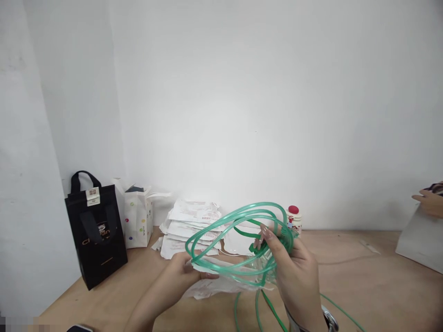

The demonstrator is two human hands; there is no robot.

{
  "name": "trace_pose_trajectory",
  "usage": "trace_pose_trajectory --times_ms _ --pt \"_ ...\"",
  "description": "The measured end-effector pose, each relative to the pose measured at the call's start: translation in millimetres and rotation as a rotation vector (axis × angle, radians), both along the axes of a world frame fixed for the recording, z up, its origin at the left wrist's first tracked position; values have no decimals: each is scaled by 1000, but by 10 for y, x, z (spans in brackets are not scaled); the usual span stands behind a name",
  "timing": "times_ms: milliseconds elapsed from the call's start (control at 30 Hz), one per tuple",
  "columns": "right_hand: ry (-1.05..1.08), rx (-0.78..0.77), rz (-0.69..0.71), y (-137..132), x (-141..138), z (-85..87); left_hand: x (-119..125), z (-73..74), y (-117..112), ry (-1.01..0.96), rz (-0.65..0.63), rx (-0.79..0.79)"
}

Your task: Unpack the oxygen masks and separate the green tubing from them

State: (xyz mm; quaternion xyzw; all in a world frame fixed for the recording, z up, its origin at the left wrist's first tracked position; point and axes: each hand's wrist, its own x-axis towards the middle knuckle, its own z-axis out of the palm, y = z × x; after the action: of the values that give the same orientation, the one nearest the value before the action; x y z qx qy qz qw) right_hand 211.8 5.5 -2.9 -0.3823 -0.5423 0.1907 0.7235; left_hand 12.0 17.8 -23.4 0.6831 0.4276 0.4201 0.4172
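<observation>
A coil of green translucent tubing (238, 216) is held up over the wooden table (363, 286). My right hand (294, 267) is closed around the right side of the coil, fingers curled through the loops. My left hand (183, 274) pinches the left side of the coil together with a clear plastic pouch (221, 283) that hangs under it. Loose ends of the green tubing trail down toward the table's front edge.
A stack of white sealed packets (194, 226) lies behind the coil. A black paper bag (97, 235) and a white dotted bag (138, 219) stand at the left by the wall. A small red-capped bottle (294, 219) stands behind. Another person's hand (429, 200) touches a white bag (420, 240) at the right.
</observation>
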Motion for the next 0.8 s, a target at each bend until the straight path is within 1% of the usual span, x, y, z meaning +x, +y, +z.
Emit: trace_pose_trajectory --times_ms 100,300,600,700,800 --pt "-33 -12 -23 -16 -1 31 0 37 -12 -32 -34 48" --pt "-28 -25 -9 -14 -2 25 12 65 -35 -49 -35 28" --pt "-54 -35 1 -38 -11 40 -7 45 -27 9 -15 59" --pt "-53 -37 11 -37 -14 41 -18 29 -13 -3 -33 57" --pt "-58 -33 10 -37 -14 42 -25 25 -11 -9 -51 96"
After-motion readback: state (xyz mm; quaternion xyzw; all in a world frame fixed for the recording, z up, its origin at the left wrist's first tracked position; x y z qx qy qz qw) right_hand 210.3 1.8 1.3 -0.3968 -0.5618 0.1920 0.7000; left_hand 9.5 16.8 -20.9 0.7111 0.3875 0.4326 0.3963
